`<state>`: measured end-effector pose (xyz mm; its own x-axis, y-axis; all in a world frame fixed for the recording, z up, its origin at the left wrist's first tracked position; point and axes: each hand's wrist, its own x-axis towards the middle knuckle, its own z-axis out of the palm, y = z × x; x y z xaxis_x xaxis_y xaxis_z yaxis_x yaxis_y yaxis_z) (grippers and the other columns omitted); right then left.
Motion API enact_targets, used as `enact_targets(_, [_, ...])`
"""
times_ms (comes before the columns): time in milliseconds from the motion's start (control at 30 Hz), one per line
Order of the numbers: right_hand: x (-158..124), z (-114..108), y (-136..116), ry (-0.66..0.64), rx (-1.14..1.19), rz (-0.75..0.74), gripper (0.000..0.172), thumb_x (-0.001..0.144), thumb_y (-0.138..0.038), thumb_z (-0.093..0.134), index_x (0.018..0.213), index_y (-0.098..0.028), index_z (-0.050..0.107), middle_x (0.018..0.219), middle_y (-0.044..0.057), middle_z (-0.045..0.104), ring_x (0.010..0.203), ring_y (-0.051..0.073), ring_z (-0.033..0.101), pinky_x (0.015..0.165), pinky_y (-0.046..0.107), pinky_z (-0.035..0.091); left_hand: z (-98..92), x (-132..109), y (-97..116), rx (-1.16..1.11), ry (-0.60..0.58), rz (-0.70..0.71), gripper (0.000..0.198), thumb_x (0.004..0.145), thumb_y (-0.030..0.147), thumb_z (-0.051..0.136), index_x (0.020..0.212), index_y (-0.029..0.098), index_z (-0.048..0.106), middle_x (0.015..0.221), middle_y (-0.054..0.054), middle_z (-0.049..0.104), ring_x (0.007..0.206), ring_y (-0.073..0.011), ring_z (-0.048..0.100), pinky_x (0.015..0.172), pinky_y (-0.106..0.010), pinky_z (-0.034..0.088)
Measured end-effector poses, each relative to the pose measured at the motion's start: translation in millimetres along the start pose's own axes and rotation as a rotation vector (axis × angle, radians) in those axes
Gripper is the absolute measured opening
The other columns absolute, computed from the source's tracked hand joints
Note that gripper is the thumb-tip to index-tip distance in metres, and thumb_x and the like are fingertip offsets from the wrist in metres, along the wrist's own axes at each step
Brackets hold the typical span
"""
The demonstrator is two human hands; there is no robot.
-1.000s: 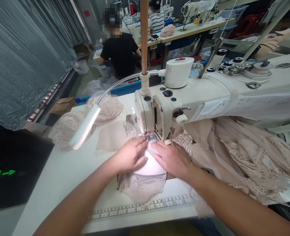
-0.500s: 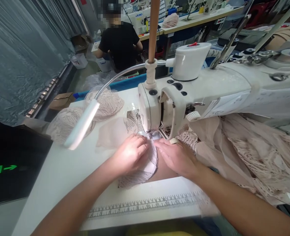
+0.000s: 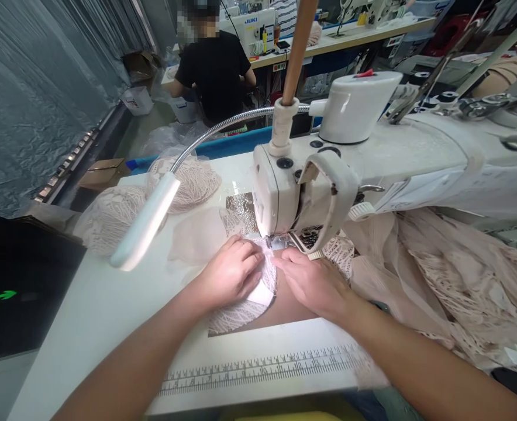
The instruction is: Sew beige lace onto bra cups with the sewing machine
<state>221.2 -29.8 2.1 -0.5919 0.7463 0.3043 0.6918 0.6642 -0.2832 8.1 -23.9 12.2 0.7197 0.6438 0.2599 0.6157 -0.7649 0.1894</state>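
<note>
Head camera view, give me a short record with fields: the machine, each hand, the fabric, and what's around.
machine: white sewing machine, with a gooseneck lamp to its left
left: left hand on the lace piece, fingers curled, grip unclear
right: right hand flat on the same piece, fingertips at the machine head
table: white table, with a printed ruler along the near edge
nearby: lace pile on the right, lace cups behind the lamp
background: person in a black shirt, seated
</note>
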Motion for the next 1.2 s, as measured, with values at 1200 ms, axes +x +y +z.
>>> enact_targets(1200, [-1.0,2.5,-0.5,0.023,-0.036,-0.033,0.032,0.085,-0.007,0.043,0.1,-0.016,0.07,0.082,0.004,0.066,0.067,0.013,0.054,0.058,0.025,0.039,5.6,-2.6,-9.0,0.013,-0.081,0.09,0.035,0.087,0.01,0.044,0.12,0.012,0.054,0.126,-0.014,0.058,0.114,-0.0257,0.052,0.103,-0.048,0.035])
